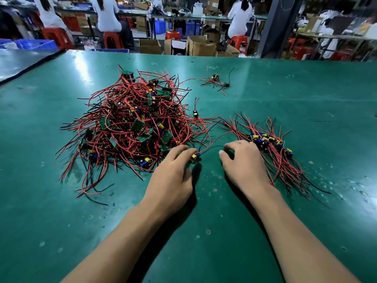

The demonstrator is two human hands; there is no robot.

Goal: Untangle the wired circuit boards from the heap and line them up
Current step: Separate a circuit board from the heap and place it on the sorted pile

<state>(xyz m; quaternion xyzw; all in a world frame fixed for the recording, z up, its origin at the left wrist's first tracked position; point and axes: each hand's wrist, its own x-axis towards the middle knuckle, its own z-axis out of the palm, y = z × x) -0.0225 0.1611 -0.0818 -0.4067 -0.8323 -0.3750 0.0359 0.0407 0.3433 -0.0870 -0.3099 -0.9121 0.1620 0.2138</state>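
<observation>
Green bench top (265, 231) suggests the job is barely begun: a big heap (130, 123) of red-wired boards at left, a short lined-up row (271, 146) at right. Left hand (173, 176) rests straight fingers on one loose board (194, 156) near the heap; right hand (242, 162), loosely arched beside the row, holds nothing

A green table (285, 99), scuffed and flecked with pale spots, bears a big tangled heap (130, 123) of red- and black-wired circuit boards at left. A tidier row (273, 146) lies at right, a small cluster (216, 80) farther back, and one loose board (194, 156) near the heap's front edge.
</observation>
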